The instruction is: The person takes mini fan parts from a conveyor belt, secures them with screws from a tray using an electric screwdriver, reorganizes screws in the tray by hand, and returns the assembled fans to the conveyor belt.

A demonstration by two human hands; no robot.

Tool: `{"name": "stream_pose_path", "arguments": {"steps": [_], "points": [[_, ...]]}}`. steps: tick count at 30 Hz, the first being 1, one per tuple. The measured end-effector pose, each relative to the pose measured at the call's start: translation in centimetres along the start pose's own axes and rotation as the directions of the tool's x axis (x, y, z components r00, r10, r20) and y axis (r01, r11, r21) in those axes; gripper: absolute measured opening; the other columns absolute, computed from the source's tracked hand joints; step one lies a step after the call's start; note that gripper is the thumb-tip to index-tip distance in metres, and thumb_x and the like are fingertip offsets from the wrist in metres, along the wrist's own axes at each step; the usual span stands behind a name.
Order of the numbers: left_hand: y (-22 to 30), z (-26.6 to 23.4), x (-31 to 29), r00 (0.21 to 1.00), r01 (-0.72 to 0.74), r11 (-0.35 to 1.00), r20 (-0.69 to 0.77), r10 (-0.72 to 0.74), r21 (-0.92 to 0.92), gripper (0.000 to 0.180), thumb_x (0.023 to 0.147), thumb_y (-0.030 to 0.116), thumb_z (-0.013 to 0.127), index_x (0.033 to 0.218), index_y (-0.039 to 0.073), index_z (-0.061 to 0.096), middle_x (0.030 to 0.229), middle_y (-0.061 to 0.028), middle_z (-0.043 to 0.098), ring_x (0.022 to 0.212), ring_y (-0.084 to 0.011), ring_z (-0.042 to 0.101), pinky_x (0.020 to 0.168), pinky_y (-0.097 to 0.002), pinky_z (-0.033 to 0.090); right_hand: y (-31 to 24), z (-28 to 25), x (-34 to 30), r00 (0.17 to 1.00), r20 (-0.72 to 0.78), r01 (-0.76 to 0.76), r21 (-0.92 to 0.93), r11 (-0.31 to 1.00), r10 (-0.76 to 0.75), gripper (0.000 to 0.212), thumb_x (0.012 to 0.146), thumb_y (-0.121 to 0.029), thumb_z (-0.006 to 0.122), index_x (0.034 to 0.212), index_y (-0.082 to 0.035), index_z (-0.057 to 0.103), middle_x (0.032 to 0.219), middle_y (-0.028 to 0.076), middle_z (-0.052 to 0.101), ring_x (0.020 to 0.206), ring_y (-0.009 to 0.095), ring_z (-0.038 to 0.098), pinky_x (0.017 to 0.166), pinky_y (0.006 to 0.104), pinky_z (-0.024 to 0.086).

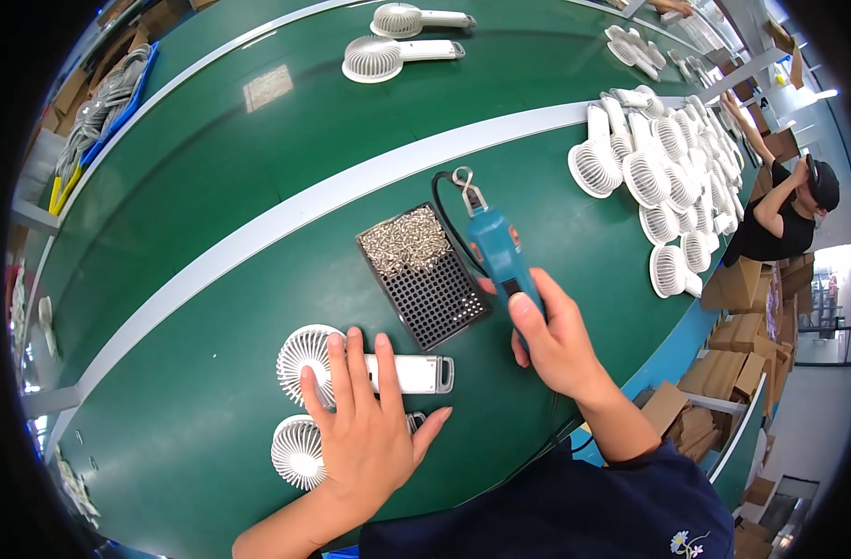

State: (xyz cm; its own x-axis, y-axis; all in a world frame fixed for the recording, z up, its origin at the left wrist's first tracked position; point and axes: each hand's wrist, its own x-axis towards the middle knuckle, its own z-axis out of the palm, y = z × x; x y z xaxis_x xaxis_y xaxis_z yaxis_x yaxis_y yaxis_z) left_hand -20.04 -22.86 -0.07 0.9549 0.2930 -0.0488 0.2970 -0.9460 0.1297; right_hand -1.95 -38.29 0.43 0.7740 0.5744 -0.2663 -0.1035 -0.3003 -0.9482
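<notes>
My right hand (558, 345) is wrapped round a blue-green electric screwdriver (496, 244) with a black switch, its thumb on top. A metal hook and loop show at the tool's far end, with a black cord beside it. My left hand (368, 436) lies flat with fingers stretched over two white handheld fans, the fingertips on the farther fan (412, 374). The nearer fan (298, 455) is partly hidden beneath the palm. Between the hands and the rail lies a black perforated tray (435, 303), heaped with small screws (405, 240) at its far end.
Many white fans (672, 177) are piled at the right of the green table (192, 391). A white rail (286, 207) separates it from a green belt carrying two fans (374, 59). Cardboard boxes (724, 363) and another person (789, 210) are at the right.
</notes>
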Motion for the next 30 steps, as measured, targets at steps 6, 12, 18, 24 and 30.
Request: {"name": "stream_pose_path", "arguments": {"steps": [6,12,18,24,30], "points": [[-0.1,-0.6,0.2,0.997,-0.029,0.994,0.067,0.036,-0.102,0.104,0.083,0.063,0.07,0.149,-0.01,0.038,0.156,-0.0333,0.034,0.151,-0.0482,0.023,0.119,-0.0653,0.013,-3.3,-2.2,1.1,0.978,-0.18,0.158,0.328,0.931,-0.103,0.057,0.111,-0.053,0.029,0.128,-0.003,0.051,0.107,0.02,0.073,0.041,0.011,0.048,0.039,0.0252,0.04],[-5.5,-4.4,1.6,0.882,-0.422,0.903,0.194,0.429,-0.077,0.102,0.072,0.066,0.077,0.153,0.012,0.046,0.164,-0.0082,0.037,0.153,-0.0261,0.031,0.123,-0.0575,0.022,-8.5,-7.3,1.5,0.703,-0.542,0.7,0.638,0.32,-0.46,0.06,0.104,-0.054,0.05,0.134,-0.002,0.048,0.099,0.003,0.05,0.068,0.012,0.047,0.061,0.0263,0.045],[-4.0,-2.4,1.2,0.897,-0.402,0.912,0.167,0.409,-0.076,0.097,0.079,0.066,0.069,0.153,0.008,0.046,0.162,-0.0113,0.039,0.152,-0.0291,0.033,0.122,-0.0617,0.021,-5.6,-3.0,1.4,0.839,-0.151,0.392,0.834,0.389,-0.523,0.076,0.102,-0.066,0.045,0.135,0.002,0.045,0.083,0.006,0.052,0.055,0.014,0.05,0.047,0.0285,0.044],[-2.7,-1.4,1.1,0.939,-0.3,0.948,0.143,0.313,-0.107,0.092,0.075,0.061,0.071,0.145,0.004,0.053,0.148,-0.0125,0.052,0.139,-0.0298,0.048,0.121,-0.0613,0.024,-3.6,1.7,2.6,0.695,-0.096,0.608,0.608,0.512,-0.712,0.069,0.089,-0.073,0.063,0.123,-0.014,0.049,0.081,0.005,0.058,0.053,0.018,0.056,0.047,0.0319,0.047],[-2.1,0.2,0.6,0.954,-0.29,0.953,0.055,0.296,-0.092,0.089,0.085,0.062,0.059,0.143,-0.005,0.049,0.146,-0.0209,0.051,0.138,-0.0389,0.047,0.119,-0.0686,0.018,-1.8,2.9,2.6,0.678,-0.107,0.664,0.513,0.544,-0.727,0.071,0.09,-0.072,0.063,0.129,-0.014,0.05,0.083,0.008,0.059,0.056,0.019,0.058,0.049,0.0334,0.046]]}}
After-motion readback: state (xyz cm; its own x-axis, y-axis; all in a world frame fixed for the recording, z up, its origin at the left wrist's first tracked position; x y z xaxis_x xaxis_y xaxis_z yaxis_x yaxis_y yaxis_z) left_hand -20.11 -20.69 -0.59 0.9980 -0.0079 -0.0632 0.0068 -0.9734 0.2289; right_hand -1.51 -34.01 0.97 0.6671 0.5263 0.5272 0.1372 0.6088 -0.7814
